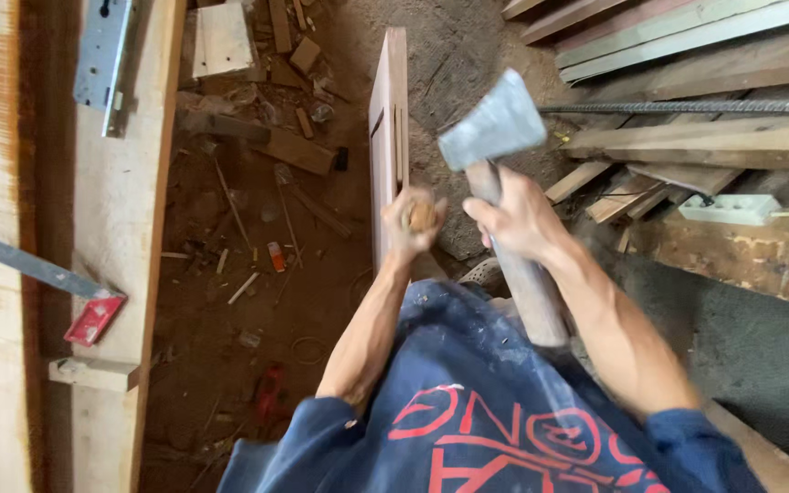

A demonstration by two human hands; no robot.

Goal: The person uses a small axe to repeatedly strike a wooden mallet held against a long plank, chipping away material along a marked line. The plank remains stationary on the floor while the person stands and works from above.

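Here the work looks to be in mid-stroke rather than near its end. The upright reddish-brown wooden door panel (389, 146) stands on edge on the dirt floor (257, 301), and no cut is visible in it, so most of the shaping seems left to do. The left hand (413, 222) is closed around a small, round-ended wooden handle (422, 215), seemingly a chisel, held against the near end of the panel; its blade is hidden. The right hand (518, 217), just beside the panel, grips the brown wooden shaft of a grey steel hatchet (497, 123) close below the head, which is raised and tilted above the chisel handle. Both forearms are bent and drawn in towards the panel. Wood scraps (299, 151) lie scattered beyond the panel's far side.
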